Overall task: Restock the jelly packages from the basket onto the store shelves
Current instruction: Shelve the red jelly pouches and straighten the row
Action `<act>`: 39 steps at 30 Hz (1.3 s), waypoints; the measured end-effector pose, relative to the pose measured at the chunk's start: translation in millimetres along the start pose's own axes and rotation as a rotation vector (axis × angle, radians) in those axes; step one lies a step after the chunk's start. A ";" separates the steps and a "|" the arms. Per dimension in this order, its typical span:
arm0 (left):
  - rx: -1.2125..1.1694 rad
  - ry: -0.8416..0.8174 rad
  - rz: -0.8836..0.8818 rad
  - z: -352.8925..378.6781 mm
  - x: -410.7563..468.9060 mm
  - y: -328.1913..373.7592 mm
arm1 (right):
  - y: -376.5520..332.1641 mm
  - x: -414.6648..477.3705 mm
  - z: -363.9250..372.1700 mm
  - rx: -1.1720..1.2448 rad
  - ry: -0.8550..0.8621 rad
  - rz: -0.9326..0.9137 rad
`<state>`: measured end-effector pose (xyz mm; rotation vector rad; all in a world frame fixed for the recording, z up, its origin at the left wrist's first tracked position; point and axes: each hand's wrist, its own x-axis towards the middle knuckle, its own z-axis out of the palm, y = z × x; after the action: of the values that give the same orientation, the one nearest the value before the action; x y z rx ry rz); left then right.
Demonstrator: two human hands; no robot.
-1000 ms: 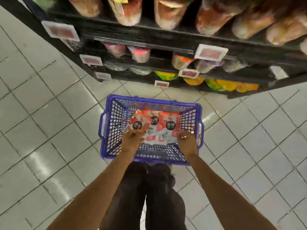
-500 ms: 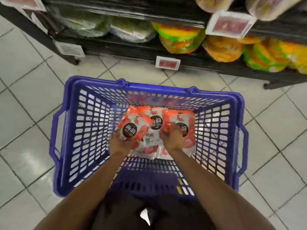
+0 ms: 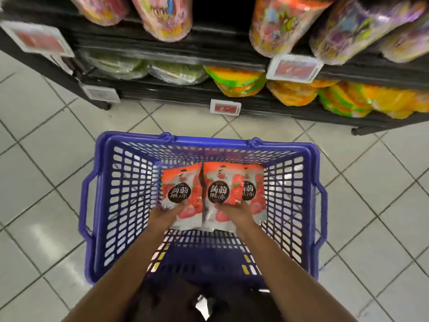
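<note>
A blue plastic basket (image 3: 99, 205) stands on the tiled floor in front of me. Inside it are red strawberry jelly packages with dark round labels. My left hand (image 3: 166, 213) grips the lower edge of the left jelly package (image 3: 180, 184) and holds it upright. My right hand (image 3: 236, 211) grips the bottom of the middle jelly package (image 3: 220, 184), also upright. A third jelly package (image 3: 254, 189) shows just behind and to the right of it. Black store shelves (image 3: 176, 94) run across the top of the view.
The bottom shelf holds green-white bags (image 3: 144, 68) and orange-yellow bags (image 3: 299, 94). Colourful tall packs (image 3: 167, 17) hang over the shelf above, with a dark gap (image 3: 220, 10) between them. Price tags (image 3: 225, 107) clip to shelf edges. Grey floor tiles surround the basket.
Both hands have closed on a package each and tipped them upright in the basket. The view has tilted up, showing more of the shelves.
</note>
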<state>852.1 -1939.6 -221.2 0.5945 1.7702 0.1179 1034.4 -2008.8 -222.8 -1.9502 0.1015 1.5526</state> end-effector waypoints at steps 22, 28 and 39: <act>-0.124 -0.399 0.660 -171.8 -524.3 295.7 | -299.2 -561.3 -104.4 0.125 -0.024 -0.614; -0.202 -0.509 0.847 -198.1 -590.4 346.5 | -337.3 -628.8 -100.0 0.227 0.009 -0.799; -0.089 -0.557 1.107 -221.8 -660.3 394.0 | -359.5 -688.0 -112.8 0.331 0.050 -0.938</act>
<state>884.5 -1845.9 572.9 1.3354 0.7442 0.7088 1078.8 -1999.9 560.3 -1.4295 -0.4480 0.7955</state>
